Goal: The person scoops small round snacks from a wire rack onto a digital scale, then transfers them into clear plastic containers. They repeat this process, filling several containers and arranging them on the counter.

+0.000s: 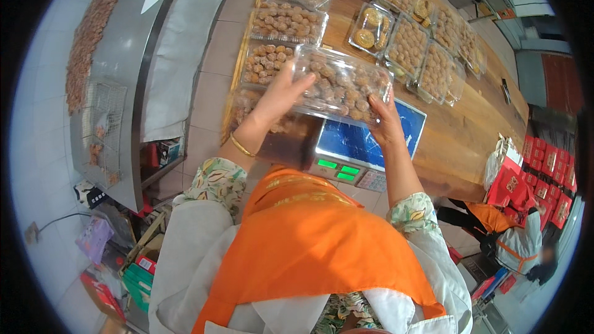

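Between my two hands is a clear plastic box (344, 84) full of round, brown, sugar-dusted pastry balls. My left hand (286, 91) grips its left end, the thumb lying over the lid. At the right end, my right hand (387, 119) is closed round the lower corner. The box is held above a blue-topped weighing scale (402, 133) with lit green displays. Left of it, similar filled boxes (288, 23) stand in a column on the wooden table, one touching or just behind my left hand; I cannot tell which.
More boxes of pastry balls (406, 46) and boxes of round yellow cookies (371, 28) cover the table's far side. A dark phone-like object (505, 91) lies at right. Red gift boxes (547, 173) are stacked beyond. Another person (516, 244) in orange and white is at lower right. A steel counter (127, 37) runs along the left.
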### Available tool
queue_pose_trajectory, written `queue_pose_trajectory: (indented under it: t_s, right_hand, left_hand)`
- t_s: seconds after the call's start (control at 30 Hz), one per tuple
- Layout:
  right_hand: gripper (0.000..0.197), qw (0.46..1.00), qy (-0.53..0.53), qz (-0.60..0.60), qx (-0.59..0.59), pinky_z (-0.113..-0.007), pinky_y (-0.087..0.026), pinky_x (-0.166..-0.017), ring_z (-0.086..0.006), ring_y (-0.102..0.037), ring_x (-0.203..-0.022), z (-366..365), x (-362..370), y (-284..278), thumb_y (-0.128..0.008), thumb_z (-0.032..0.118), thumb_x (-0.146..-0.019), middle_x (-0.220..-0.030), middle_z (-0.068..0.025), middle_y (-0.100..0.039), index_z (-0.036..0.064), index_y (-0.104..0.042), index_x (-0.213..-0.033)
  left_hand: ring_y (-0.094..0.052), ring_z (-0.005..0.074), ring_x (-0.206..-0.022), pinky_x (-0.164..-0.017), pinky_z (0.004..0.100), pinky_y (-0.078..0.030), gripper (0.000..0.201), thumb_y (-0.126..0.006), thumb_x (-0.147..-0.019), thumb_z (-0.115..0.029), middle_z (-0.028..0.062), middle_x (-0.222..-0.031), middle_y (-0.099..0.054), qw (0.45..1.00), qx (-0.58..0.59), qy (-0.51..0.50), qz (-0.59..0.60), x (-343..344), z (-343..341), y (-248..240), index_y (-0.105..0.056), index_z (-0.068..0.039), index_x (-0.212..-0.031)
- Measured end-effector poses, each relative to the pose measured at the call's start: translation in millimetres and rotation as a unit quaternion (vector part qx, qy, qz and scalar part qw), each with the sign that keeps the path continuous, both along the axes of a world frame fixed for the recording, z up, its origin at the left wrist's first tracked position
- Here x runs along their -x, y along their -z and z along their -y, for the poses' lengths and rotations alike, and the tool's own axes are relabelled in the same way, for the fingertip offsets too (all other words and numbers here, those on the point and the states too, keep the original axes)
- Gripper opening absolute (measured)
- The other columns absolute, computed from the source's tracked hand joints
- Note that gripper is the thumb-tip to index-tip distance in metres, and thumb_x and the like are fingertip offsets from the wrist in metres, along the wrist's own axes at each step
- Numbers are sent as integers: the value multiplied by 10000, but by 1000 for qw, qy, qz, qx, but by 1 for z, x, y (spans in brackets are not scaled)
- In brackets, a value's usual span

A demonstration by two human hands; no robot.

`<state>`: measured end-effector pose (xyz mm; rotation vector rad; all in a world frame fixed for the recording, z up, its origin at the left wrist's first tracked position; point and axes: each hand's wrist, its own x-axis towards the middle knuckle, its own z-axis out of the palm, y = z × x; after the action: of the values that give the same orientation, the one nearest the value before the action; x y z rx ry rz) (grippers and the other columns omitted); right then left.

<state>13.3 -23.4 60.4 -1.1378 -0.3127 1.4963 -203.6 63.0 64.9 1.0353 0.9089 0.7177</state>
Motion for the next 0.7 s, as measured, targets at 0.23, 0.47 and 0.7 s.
queue_pose_trajectory:
  t_s: [0.23, 0.47, 0.7]
  right_hand:
    - [712, 998, -55, -11, 16, -336, -447, -816, -184, -496, -1011, -51, 35, 9, -606, 51, -761, -1162, -70, -480, 191, -227, -1347]
    - [705, 997, -72, 23, -12, -342, -439, -826, -183, -489, -1017, -88, 56, 31, -593, 47, -769, -1164, -72, -480, 194, -215, -1346]
    - [669, 999, -33, 41, -13, -358, -471, -757, -210, -472, -1016, -133, 57, 55, -583, 77, -775, -1172, -68, -447, 196, -225, -1328]
  left_hand:
    - [-477, 129, -979, -807, 266, -412, 510, -559, -840, -199, 74, -1116, -484, 995, -7, -80, -56, 40, -23, -4, -341, 26, -1244]
    - [-353, 190, -1175, -984, 307, -271, 588, -564, -834, -213, 122, -1265, -384, 998, -8, -57, -17, 68, -61, 24, -286, 35, -1289]
    - [-440, 181, -1080, -924, 300, -340, 558, -596, -805, -264, 127, -1163, -463, 997, -6, -58, -57, 57, -122, 62, -375, 30, -1226]
